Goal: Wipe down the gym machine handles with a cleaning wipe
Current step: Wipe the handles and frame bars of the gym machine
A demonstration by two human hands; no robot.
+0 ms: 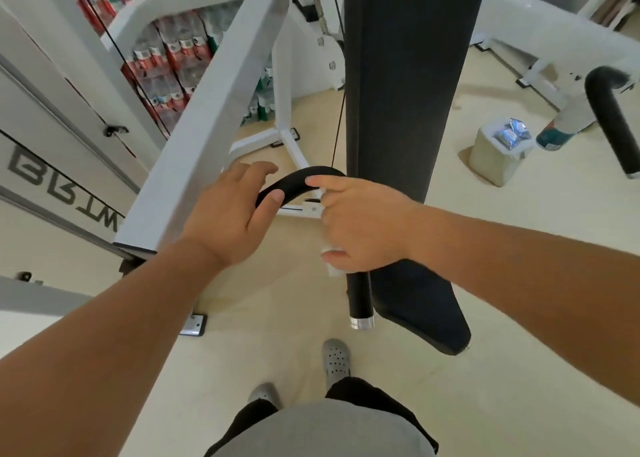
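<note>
A curved black foam handle [298,183] of the white gym machine runs between my two hands. My left hand [232,211] rests on its left end, thumb under the foam and fingers spread above it. My right hand [360,224] is closed around a white cleaning wipe [334,266], and the wipe's edge peeks out under my palm. It presses against the straight black grip [360,297] with a silver end cap that hangs below my fist. My right index finger touches the curved handle's right end.
A tall black padded backrest [408,76] stands right behind the handles. The white frame beam [214,110] slants down at the left. Another black foam handle [609,117] is at far right, beside a white bin [495,155] holding wipe packets. My feet in grey clogs [336,359] stand below.
</note>
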